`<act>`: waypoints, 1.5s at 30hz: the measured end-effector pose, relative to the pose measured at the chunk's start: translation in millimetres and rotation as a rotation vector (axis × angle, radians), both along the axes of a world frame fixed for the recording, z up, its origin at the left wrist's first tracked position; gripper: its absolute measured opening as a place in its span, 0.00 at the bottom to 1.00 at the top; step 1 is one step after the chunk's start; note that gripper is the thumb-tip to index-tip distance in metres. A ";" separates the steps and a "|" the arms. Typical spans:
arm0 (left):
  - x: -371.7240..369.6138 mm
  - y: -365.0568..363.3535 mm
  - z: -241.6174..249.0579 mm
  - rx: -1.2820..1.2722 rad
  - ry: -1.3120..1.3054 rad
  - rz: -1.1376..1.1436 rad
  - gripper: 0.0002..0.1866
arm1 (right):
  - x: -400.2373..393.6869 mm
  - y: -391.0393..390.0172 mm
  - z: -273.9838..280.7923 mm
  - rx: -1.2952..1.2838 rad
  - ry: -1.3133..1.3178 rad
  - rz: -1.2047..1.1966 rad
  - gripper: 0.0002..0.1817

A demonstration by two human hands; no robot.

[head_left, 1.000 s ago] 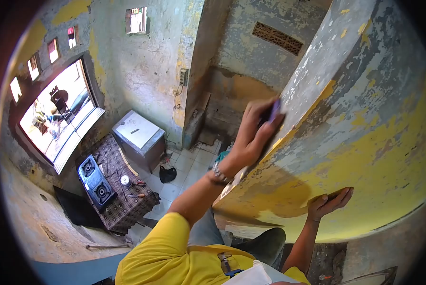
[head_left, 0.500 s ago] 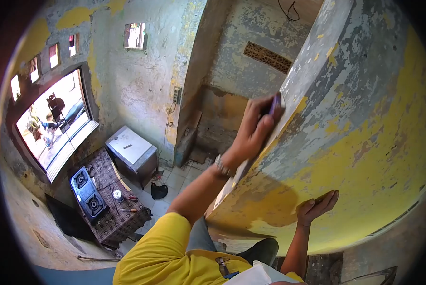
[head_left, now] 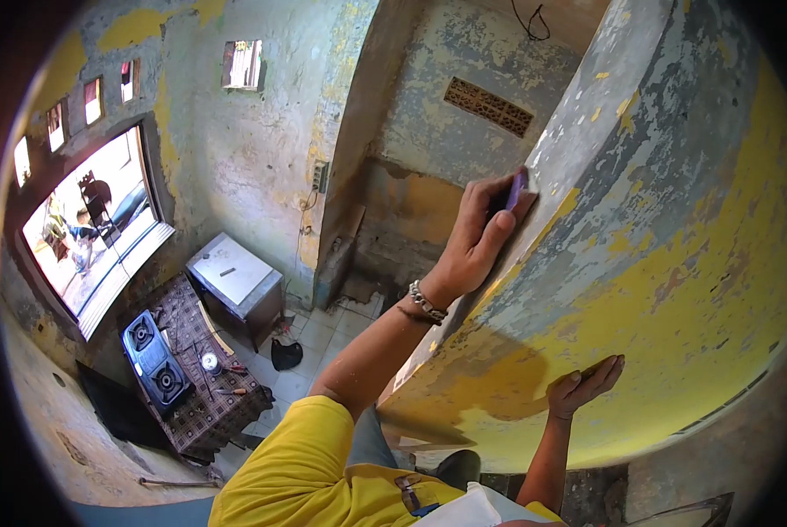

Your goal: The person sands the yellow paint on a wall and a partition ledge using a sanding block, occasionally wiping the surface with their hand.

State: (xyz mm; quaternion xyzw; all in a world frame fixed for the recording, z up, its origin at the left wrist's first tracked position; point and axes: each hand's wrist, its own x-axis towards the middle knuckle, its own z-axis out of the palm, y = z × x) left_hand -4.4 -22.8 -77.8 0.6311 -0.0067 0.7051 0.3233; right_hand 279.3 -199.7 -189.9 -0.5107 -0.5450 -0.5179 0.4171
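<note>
My left hand [head_left: 480,230], with a bracelet [head_left: 426,301] at the wrist, is closed around a small purple object [head_left: 517,188]. It presses this against the narrow, worn end face [head_left: 578,127] of a wall. A brownish flat part shows beside the purple one; the rest is hidden by the fingers. Lower right, my right hand [head_left: 586,387] lies against the yellow, peeling wall side [head_left: 666,351]. Its fingers are stretched out and it holds nothing.
Below left, a table [head_left: 227,413] bears a blue two-burner stove [head_left: 156,360], a tin [head_left: 210,362] and tools. Behind it stands a white-topped cabinet [head_left: 235,272]. A black bag [head_left: 285,354] lies on the tiles. Beyond the window [head_left: 95,220] a person is partly visible.
My left hand has shifted slightly to the right with the purple object, along the wall's end face. The view has moved a little; my right hand stays against the wall.
</note>
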 end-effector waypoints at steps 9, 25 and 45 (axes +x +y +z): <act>-32.1 -66.4 -63.7 0.062 0.060 0.156 0.35 | 0.8 0.4 -4.1 -0.005 0.034 0.028 0.35; -28.2 -61.8 -55.4 0.078 0.020 0.134 0.35 | 2.9 0.4 -3.8 -0.018 0.029 -0.010 0.36; -40.0 -65.7 -286.2 -0.769 0.545 0.006 0.35 | -0.9 -5.0 -3.8 -0.021 0.062 0.043 0.37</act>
